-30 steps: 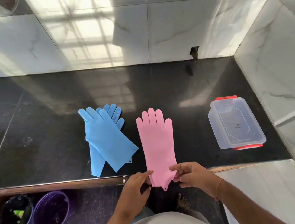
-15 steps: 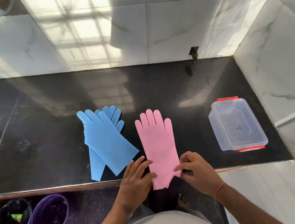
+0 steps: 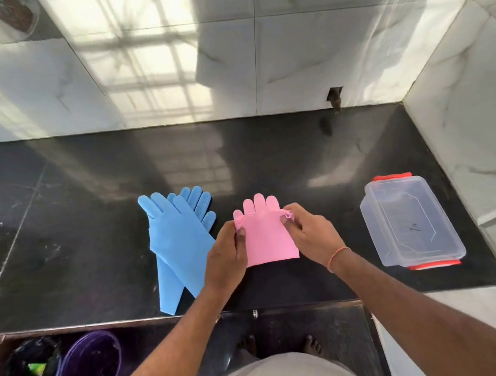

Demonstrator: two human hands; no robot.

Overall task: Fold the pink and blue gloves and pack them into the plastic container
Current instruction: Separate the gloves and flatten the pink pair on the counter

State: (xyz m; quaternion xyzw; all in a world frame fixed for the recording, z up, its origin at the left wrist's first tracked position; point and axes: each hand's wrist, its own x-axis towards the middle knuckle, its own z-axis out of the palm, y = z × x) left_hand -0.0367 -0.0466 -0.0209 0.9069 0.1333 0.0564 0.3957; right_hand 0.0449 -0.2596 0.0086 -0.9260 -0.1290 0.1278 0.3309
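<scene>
The left hand (image 3: 226, 252) and the right hand (image 3: 311, 236) each pinch one corner of the cuff end of the pink glove (image 3: 268, 241), thumb and fingers closed on the bunched edge. The cuff is laid over toward the far side, so its edge sits just below the glove's fingertips; the fold line forms the near edge. Holding both corners keeps the doubled layer square and aligned over the lower layer. Whether one pink glove or a stacked pair is being folded cannot be told from this view. The glove rests on the black countertop (image 3: 93, 251), roughly at its centre. To the left, just beside the left hand, the two blue gloves (image 3: 179, 245) lie flat and unfolded, crossed over each other, fingers pointing far. To the right, apart from the pink glove, stands the plastic container (image 3: 411, 221), clear with red clips at its near and far ends; it appears empty, placed within easy reach for packing.
</scene>
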